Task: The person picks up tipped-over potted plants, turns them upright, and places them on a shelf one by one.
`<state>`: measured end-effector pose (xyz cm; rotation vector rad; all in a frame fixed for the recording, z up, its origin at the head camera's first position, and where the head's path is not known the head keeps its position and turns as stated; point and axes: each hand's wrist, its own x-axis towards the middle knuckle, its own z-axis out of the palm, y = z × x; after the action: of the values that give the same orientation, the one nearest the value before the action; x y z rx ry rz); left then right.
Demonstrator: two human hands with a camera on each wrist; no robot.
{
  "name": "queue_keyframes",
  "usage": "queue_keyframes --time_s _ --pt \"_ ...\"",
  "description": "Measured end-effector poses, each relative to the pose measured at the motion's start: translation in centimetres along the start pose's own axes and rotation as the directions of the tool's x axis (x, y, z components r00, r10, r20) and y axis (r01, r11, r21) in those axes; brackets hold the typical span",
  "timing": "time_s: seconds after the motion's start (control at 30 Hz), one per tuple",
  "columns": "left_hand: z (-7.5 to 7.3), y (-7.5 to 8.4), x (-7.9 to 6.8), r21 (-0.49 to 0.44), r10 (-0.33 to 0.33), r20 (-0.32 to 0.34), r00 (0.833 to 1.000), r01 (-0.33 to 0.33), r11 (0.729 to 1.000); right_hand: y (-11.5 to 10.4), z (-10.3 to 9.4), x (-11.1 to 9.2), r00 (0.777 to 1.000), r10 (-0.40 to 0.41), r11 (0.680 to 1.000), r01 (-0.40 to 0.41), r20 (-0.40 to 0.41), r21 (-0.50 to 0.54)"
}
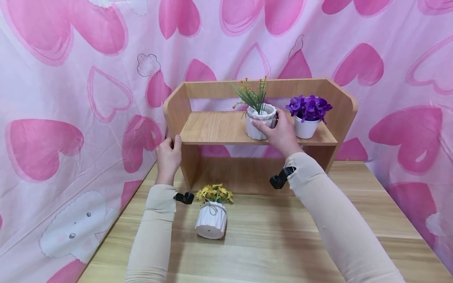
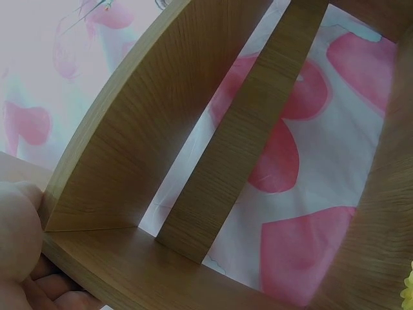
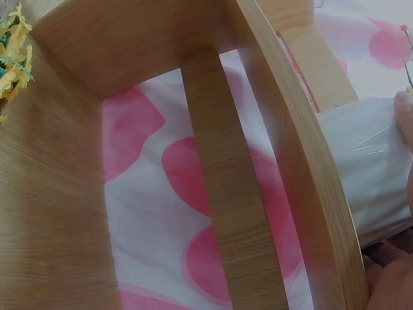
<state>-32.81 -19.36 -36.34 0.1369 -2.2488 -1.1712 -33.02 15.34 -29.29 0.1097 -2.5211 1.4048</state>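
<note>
A two-tier wooden shelf [image 1: 216, 127] stands on the table. My left hand [image 1: 169, 155] grips the edge of its left side panel at upper-board height; in the left wrist view the hand's fingers [image 2: 58, 284] curl around the panel [image 2: 84, 278]. My right hand [image 1: 284, 133] holds a white ribbed pot [image 1: 255, 127] of grass with small orange-red flowers at the upper board. Whether its base touches the board I cannot tell. The pot [image 3: 368, 161] shows partly in the right wrist view. To its right, a white pot [image 1: 306, 129] of purple flowers stands on the board.
A white ribbed pot [image 1: 211, 222] with yellow flowers and a twine bow lies tilted on the table [image 1: 255, 243], in front of the shelf's lower tier [image 1: 244, 173]. A pink heart-patterned cloth [image 1: 106, 157] hangs behind and at both sides.
</note>
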Motion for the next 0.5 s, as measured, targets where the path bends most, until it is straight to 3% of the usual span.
queue_keyframes --time_s 0.5 --pt "-0.13 0.15 -0.06 0.002 0.018 -0.022 1.0 -0.018 1.0 0.33 0.09 -0.63 1.0 -0.02 0.999 0.02 0.0 0.028"
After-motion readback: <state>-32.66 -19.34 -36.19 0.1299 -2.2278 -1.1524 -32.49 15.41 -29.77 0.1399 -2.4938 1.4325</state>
